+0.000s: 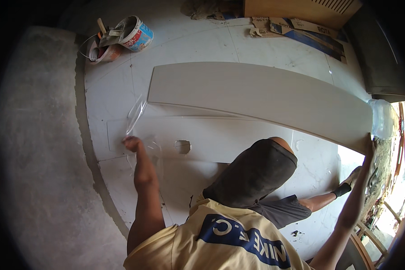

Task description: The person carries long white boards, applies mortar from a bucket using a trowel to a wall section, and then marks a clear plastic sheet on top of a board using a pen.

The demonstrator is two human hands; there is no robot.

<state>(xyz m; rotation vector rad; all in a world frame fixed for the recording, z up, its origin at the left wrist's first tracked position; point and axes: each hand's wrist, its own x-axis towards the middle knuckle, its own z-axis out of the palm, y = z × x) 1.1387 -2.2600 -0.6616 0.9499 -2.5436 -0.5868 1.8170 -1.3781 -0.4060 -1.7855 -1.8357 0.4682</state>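
A long pale panel is raised over the floor at a slant. At its right end, my right hand grips the lower corner, its fingers partly hidden by the edge. Near the panel's left end, my left hand is closed on thin clear plastic film. The film stretches up toward the panel's left corner, and more of it hangs loosely below the hand. Beneath lies a second flat white panel on the tiles, with a roughly cut hole in it.
A paint bucket and an orange container with tools stand at the back left. Torn cardboard lies at the back right beside a wooden piece. A clear plastic bottle is by the right panel end. Rough concrete borders the left.
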